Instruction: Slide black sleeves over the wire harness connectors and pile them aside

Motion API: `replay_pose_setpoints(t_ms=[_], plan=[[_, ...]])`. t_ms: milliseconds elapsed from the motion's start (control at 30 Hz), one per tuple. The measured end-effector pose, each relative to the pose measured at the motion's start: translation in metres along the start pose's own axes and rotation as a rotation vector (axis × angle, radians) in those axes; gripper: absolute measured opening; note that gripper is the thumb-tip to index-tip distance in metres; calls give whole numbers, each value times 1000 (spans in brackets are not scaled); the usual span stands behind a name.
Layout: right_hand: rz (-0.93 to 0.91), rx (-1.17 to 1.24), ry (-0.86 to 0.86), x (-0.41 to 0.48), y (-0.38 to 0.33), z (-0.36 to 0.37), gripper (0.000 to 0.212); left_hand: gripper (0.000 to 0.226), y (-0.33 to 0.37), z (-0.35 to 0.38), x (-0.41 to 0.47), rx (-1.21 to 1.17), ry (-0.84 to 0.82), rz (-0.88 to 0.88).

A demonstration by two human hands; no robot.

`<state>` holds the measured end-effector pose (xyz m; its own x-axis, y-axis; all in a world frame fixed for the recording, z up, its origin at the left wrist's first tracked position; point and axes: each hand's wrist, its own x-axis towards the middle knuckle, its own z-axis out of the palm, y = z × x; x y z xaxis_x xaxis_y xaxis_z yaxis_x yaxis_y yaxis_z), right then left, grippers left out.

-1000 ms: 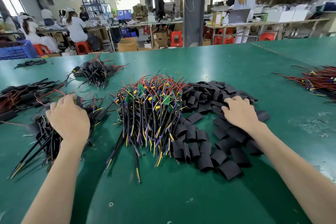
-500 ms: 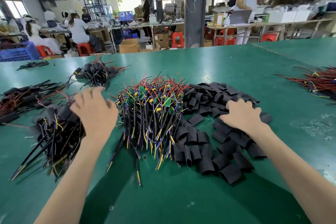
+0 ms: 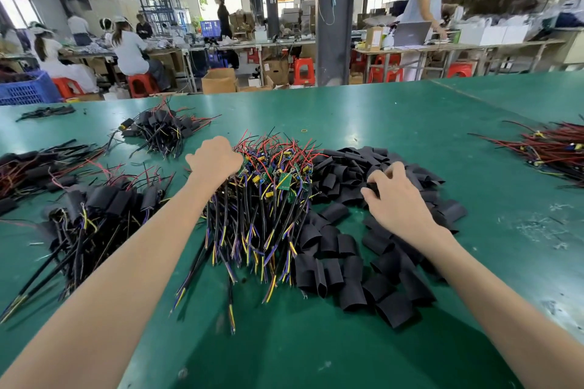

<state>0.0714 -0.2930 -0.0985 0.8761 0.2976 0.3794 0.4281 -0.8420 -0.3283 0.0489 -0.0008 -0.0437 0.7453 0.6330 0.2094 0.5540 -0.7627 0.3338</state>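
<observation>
A heap of bare wire harnesses (image 3: 262, 202) with green boards and coloured leads lies mid-table. My left hand (image 3: 215, 159) reaches onto its far left top, fingers curled into the connector ends. To the right spreads a heap of loose black sleeves (image 3: 344, 249). My right hand (image 3: 395, 196) lies on that heap, its fingertips pinching one black sleeve (image 3: 371, 188). At the left lies a pile of sleeved harnesses (image 3: 94, 208).
More sleeved bundles lie at the far left (image 3: 34, 167) and behind (image 3: 161, 131). A bundle of red wires (image 3: 550, 151) lies at the right edge. The green table (image 3: 410, 123) stretches back. People work at benches behind.
My left hand has left the sleeved pile and crossed right to the top of the bare harness heap. My right hand's fingers have curled onto a sleeve.
</observation>
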Motion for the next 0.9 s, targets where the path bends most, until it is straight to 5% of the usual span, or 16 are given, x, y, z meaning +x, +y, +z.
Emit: replay_pose_setpoints(t_ms=[233, 333, 433, 633, 733, 900], plan=[[17, 129, 11, 1, -6, 0, 27, 35, 3, 2, -2, -147, -37, 30], [14, 189, 13, 0, -6, 1, 27, 14, 3, 2, -4, -172, 1, 51], [6, 224, 30, 1, -5, 2, 26, 33, 2, 2, -5, -328, 70, 75], [3, 227, 46, 1, -4, 5, 25, 11, 5, 0, -4, -711, 12, -187], [-2, 223, 37, 1, -4, 5, 26, 27, 4, -5, 4, -641, -36, -171], [-10, 222, 19, 1, -4, 7, 28, 17, 9, -7, 5, -390, -167, -95]])
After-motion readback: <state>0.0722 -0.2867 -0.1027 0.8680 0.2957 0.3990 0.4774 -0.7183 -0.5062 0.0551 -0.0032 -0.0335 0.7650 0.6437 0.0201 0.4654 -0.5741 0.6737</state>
